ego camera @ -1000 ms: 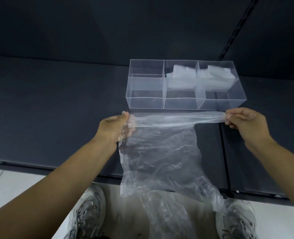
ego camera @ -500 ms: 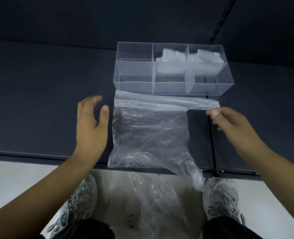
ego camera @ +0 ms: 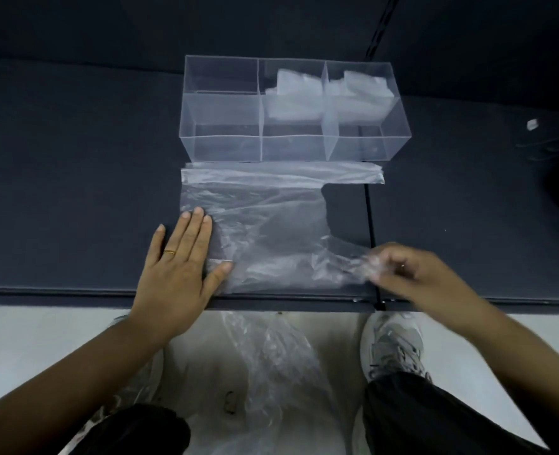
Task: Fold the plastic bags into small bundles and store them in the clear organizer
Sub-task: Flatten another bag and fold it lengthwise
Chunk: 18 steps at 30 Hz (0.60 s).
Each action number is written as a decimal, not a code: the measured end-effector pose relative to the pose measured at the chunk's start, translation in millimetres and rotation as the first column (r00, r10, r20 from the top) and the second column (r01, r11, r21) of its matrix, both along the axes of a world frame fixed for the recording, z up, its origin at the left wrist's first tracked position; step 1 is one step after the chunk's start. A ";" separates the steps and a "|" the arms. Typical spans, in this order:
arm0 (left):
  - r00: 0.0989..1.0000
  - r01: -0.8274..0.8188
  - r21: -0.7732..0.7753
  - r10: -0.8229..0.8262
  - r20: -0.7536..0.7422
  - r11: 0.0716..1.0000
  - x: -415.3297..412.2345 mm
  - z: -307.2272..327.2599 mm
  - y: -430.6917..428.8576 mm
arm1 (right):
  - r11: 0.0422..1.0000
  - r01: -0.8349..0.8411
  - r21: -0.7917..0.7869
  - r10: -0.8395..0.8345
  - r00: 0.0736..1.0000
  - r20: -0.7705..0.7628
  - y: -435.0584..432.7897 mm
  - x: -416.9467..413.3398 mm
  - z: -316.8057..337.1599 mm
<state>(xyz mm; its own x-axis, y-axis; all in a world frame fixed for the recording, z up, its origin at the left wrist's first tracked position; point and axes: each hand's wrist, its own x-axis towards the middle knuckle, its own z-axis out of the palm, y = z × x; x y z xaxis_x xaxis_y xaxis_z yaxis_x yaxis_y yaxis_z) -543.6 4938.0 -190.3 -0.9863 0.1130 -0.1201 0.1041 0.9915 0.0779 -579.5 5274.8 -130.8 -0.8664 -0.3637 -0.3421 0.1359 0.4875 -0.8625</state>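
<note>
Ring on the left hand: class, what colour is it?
The ring is gold, shown best in the head view.

Left hand (ego camera: 179, 267): we lay it flat, palm down, fingers straight and together, thumb spread to the right, pressing the bag (ego camera: 271, 224).
Right hand (ego camera: 399, 270): blurred; our fingers are curled and pinch the bag's near right corner.
Arms: left forearm (ego camera: 74, 372) and right forearm (ego camera: 508, 359) are bare and come in from the lower corners, well apart.
</note>
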 end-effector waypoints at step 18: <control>0.999 -0.010 -0.029 0.009 -0.039 1.000 -5.6 -3.4 -1.4 | 0.841 0.540 0.027 -0.527 0.807 0.268 10.6 -27.9 -17.2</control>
